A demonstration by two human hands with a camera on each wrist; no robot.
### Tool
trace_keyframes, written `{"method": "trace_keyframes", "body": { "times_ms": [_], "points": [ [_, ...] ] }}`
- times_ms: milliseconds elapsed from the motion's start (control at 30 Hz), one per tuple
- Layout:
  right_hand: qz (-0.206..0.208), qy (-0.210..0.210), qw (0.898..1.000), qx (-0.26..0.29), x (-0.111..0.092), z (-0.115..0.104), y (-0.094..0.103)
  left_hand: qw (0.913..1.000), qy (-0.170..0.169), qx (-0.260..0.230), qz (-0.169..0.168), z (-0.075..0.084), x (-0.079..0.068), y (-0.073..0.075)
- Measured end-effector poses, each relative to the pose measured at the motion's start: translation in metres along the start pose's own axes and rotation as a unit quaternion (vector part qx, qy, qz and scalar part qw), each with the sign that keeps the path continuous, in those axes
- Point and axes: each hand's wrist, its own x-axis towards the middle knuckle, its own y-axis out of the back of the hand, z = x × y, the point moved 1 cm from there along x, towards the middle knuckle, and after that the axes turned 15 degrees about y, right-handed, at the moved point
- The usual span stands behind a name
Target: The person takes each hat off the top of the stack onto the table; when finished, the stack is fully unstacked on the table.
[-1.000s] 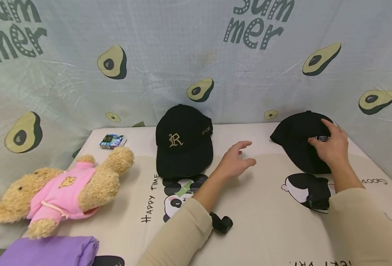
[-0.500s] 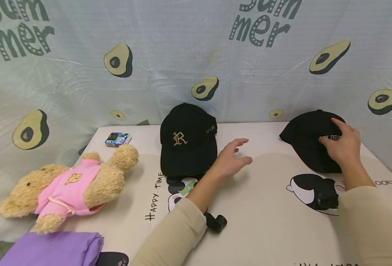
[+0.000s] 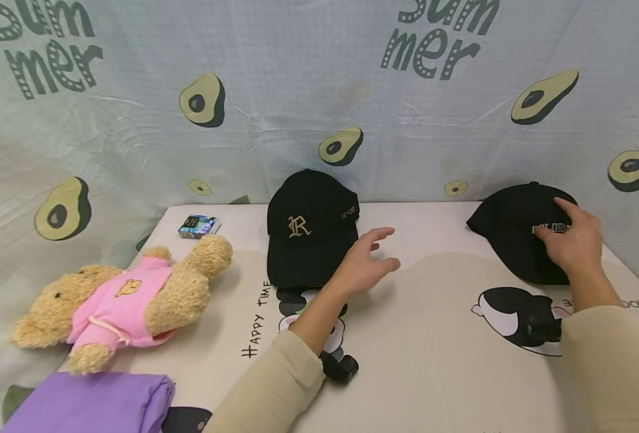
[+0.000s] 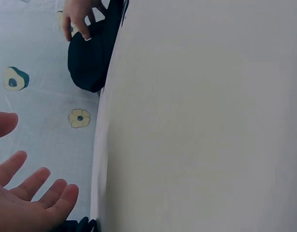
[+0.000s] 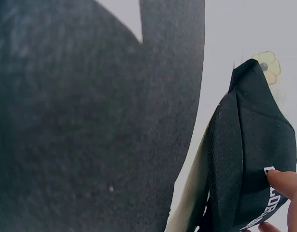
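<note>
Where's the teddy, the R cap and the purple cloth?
Teddy (image 3: 121,305): head view, on its pink top.
R cap (image 3: 315,218): head view, front beside the R.
Purple cloth (image 3: 92,403): head view, on its top.

Near the table's (image 3: 433,343) far left corner lies a small blue box (image 3: 199,226); a pink-topped teddy bear (image 3: 130,304) and folded purple cloth (image 3: 89,403) lie along the left edge.

Covered, cropped
Right hand (image 3: 576,240) hides some lettering (image 3: 560,228) on a baseball cap (image 3: 517,231) — head view's bottom edge crops purple cloth (image 3: 89,402).
</note>
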Motion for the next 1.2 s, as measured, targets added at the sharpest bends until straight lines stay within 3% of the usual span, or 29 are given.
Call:
{"method": "trace_keyframes", "body": {
  "times_ms": [400,967,1200],
  "points": [
    [0.001,-0.015,1.0,0.0,0.003,0.005,0.001,0.9989,-0.009,-0.045,-0.006,-0.014,-0.008,0.021],
    [0.011,-0.022,1.0,0.005,0.011,0.009,0.002,0.9962,-0.046,-0.067,0.033,-0.02,-0.026,0.04],
    [0.021,-0.045,0.999,-0.013,0.014,0.009,0.001,0.9956,-0.051,-0.064,0.046,-0.022,-0.032,0.046]
  ]
}}
